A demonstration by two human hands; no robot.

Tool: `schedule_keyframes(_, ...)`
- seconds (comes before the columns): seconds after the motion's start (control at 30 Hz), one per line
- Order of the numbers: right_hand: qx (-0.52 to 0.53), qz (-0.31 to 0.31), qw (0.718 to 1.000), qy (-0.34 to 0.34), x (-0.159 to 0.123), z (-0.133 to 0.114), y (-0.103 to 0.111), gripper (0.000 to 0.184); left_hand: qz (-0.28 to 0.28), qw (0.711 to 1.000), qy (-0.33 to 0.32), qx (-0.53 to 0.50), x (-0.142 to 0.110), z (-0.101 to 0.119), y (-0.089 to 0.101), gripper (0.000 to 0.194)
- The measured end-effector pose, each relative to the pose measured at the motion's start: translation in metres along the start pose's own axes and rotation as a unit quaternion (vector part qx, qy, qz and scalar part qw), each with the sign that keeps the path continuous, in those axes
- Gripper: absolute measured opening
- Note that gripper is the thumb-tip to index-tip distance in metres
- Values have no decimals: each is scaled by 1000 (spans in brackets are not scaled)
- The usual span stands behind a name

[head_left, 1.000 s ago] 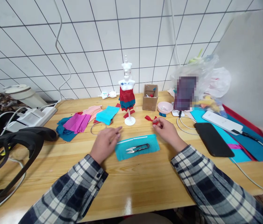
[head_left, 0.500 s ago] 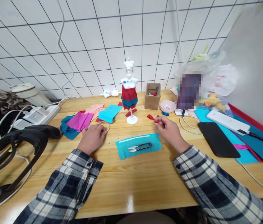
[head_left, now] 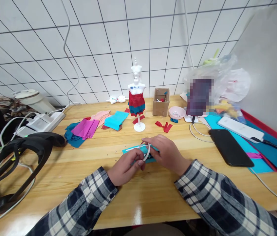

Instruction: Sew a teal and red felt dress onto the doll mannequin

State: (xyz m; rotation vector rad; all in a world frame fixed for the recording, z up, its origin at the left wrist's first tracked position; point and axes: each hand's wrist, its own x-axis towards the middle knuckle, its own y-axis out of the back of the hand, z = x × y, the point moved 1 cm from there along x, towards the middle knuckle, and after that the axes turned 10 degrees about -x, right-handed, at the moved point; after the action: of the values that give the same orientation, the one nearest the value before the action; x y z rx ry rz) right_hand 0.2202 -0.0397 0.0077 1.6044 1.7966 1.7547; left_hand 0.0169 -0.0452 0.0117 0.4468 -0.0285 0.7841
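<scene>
My left hand (head_left: 128,165) pinches a thin white ring, seemingly a roll of narrow tape (head_left: 148,152), holding it upright over the cloth. My right hand (head_left: 166,152) curls over the ring from the right, its fingertips at the ring's upper edge. A small dark red bit shows by those fingertips; I cannot make out what it is. Under both hands lies a teal cloth piece (head_left: 128,150) with white strips along its far edge. The thread snips on it are mostly hidden by my fingers.
A white doll mannequin (head_left: 136,88) in a red and teal skirt stands behind. Near it are fabric pieces (head_left: 85,128), a cardboard box (head_left: 160,107), a pink bowl (head_left: 177,112) and red scraps (head_left: 164,126). A black phone (head_left: 230,147) lies right; a black headset frame (head_left: 37,144) sits left.
My left hand has brought the tape roll from beside the fabric pieces to the middle. My right hand has left the red scraps and come to the roll. Both hands now cover the snips.
</scene>
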Motion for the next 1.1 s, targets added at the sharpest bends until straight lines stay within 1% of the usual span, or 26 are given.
schedule_keyframes(0.07,-8,0,1000,-9,-1,2,-1,25,-22,1000,-9,13,1,1,0,16)
schedule_keyframes(0.2,-8,5,1000,-27,-1,5,-2,24,-56,995,-58,60,4,1,4,15)
schedule_keyframes(0.27,15,6,999,-30,-1,3,-2,27,-46,992,-83,87,4,0,5,14)
schedule_keyframes(0.33,43,30,997,-53,0,-1,0,34,-16,989,-89,114,4,-1,5,14)
schedule_keyframes(0.4,62,70,993,-76,0,-6,2,35,28,988,-74,133,3,-1,5,15)
schedule_keyframes(0.47,71,91,990,-75,1,-11,4,26,70,986,-47,142,2,-2,5,16)
schedule_keyframes(0.53,80,81,992,-63,1,-17,4,17,102,983,-25,147,1,-2,4,18)
schedule_keyframes(0.6,84,74,992,-62,0,-22,2,16,119,981,-10,154,1,-2,4,22)
schedule_keyframes(0.7,75,77,992,-69,0,-24,-1,12,124,979,9,162,1,-2,2,25)
schedule_keyframes(0.9,84,69,991,-75,2,-24,-3,3,126,975,36,181,3,0,-1,25)
schedule_keyframes(1.1,105,72,988,-85,2,-21,-7,8,132,969,46,205,4,-3,-1,26)
